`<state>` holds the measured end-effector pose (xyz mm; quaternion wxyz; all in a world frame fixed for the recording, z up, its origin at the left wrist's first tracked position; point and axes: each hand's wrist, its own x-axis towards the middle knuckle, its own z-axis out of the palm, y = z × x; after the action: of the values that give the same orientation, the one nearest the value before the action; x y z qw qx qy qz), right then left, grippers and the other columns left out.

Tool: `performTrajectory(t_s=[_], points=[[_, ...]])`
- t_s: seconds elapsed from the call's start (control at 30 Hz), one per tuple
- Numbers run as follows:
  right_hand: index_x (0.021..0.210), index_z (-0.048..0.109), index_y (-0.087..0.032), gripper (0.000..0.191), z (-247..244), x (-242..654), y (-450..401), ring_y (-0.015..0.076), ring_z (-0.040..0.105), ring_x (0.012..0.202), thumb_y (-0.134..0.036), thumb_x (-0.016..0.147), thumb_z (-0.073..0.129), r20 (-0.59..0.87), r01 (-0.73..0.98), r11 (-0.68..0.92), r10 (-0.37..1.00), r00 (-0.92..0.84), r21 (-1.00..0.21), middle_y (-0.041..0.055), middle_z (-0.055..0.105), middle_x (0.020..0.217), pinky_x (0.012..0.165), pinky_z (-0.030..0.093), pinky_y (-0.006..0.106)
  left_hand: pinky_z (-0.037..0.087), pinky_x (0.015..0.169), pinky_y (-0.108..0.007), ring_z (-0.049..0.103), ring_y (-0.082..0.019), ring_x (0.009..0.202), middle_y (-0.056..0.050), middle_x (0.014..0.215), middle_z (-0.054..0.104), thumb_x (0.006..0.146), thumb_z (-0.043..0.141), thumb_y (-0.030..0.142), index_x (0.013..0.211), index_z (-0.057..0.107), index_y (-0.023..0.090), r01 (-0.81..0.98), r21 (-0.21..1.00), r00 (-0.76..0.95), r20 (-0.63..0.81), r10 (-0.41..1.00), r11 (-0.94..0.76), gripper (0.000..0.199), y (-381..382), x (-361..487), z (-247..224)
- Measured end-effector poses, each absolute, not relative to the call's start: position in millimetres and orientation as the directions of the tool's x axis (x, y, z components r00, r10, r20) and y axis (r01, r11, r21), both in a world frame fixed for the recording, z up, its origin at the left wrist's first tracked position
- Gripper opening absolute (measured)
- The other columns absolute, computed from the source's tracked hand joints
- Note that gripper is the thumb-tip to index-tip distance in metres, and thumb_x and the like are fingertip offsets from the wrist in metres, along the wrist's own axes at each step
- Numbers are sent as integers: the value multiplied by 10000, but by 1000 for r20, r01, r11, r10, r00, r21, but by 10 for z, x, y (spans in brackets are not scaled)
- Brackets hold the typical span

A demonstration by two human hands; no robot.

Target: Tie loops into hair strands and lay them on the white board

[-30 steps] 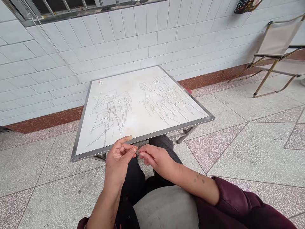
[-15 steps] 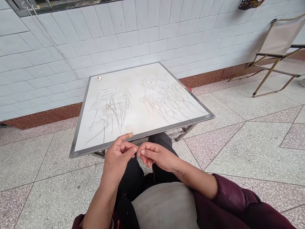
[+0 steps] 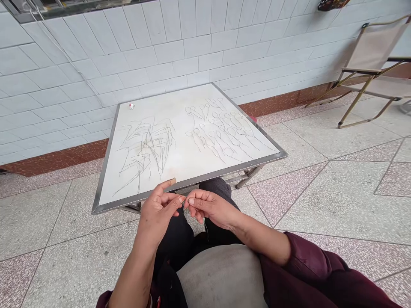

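Over my lap, just in front of the table edge, my left hand [image 3: 156,210] pinches a thin wire between thumb and fingertip. A bandage-like tan wrap [image 3: 172,181] covers the tip of its raised index finger. My right hand [image 3: 213,208] meets it tip to tip, thumb and index finger closed on the same piece. The wire [image 3: 206,233] hangs in a thin tail below my right fingers; the part between the fingertips is mostly hidden. On the white table [image 3: 183,164] lie several bent wires [image 3: 141,147] at left and several wires with looped ends [image 3: 228,152] at right.
A small white and red object [image 3: 131,106] sits at the table's far left corner. The table stands close to the tiled wall [image 3: 135,64]. A folding chair [image 3: 372,72] is at the far right on the stone floor [image 3: 305,205].
The view has shifted slightly. Both hands stay pinched together at nearly the same place, and the hanging wire tail has moved slightly.
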<state>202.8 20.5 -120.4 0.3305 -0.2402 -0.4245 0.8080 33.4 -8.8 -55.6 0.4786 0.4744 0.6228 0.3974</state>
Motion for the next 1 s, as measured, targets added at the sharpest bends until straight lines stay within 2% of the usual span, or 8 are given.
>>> performTrajectory(t_s=[0.13, 0.3, 0.43, 0.53, 0.73, 0.87, 1.0], points=[[898, 662, -145, 288, -1229, 2017, 203, 59, 539, 548, -433, 879, 673, -113, -326, -435, 726, -679, -839, -15, 620, 696, 523, 424, 170, 456, 596, -286, 628, -195, 734, -36, 806, 754, 758, 730, 420, 1285, 571, 191, 261, 938, -109, -207, 972, 229, 596, -83, 343, -564], [899, 651, -149, 312, -1227, 2021, 191, 56, 538, 526, -457, 864, 682, -134, -294, -464, 691, -710, -835, -18, 630, 694, 518, 433, 176, 437, 656, -296, 647, -201, 756, -36, 814, 767, 771, 725, 397, 1262, 606, 207, 285, 936, -109, -183, 977, 207, 540, -94, 336, -551], [871, 646, -148, 311, -1207, 2043, 194, 53, 536, 519, -451, 840, 709, -143, -292, -466, 696, -703, -835, -22, 629, 693, 508, 432, 174, 448, 693, -316, 681, -244, 858, -73, 915, 782, 779, 722, 429, 1295, 599, 218, 290, 932, -25, -219, 975, 216, 570, -107, 276, -502], [862, 643, -150, 318, -1207, 2044, 196, 53, 543, 522, -459, 833, 713, -150, -285, -474, 690, -708, -833, -21, 638, 697, 513, 441, 173, 456, 691, -326, 687, -253, 849, -84, 948, 784, 759, 744, 439, 1270, 627, 232, 313, 925, 22, -236, 971, 217, 563, -94, 248, -467], [884, 646, -142, 297, -1238, 2018, 179, 57, 572, 554, -439, 885, 662, -119, -280, -457, 669, -733, -844, -10, 645, 720, 535, 453, 171, 451, 637, -307, 647, -204, 686, -24, 714, 741, 722, 766, 368, 1139, 691, 214, 324, 927, -9, -198, 980, 190, 451, -34, 301, -433], [947, 652, -149, 261, -1234, 2035, 190, 52, 578, 568, -406, 902, 648, -110, -297, -473, 659, -744, -830, -5, 655, 757, 549, 451, 168, 448, 610, -289, 624, -193, 681, -14, 692, 715, 692, 781, 357, 1128, 686, 196, 288, 936, -99, -182, 978, 203, 475, 15, 295, -413], [947, 651, -153, 257, -1247, 2026, 192, 51, 564, 547, -402, 884, 664, -133, -285, -479, 667, -733, -830, -12, 653, 734, 530, 442, 166, 459, 625, -290, 624, -190, 678, -13, 677, 704, 678, 792, 342, 1126, 681, 180, 249, 944, -98, -199, 975, 218, 489, 48, 270, -410]])
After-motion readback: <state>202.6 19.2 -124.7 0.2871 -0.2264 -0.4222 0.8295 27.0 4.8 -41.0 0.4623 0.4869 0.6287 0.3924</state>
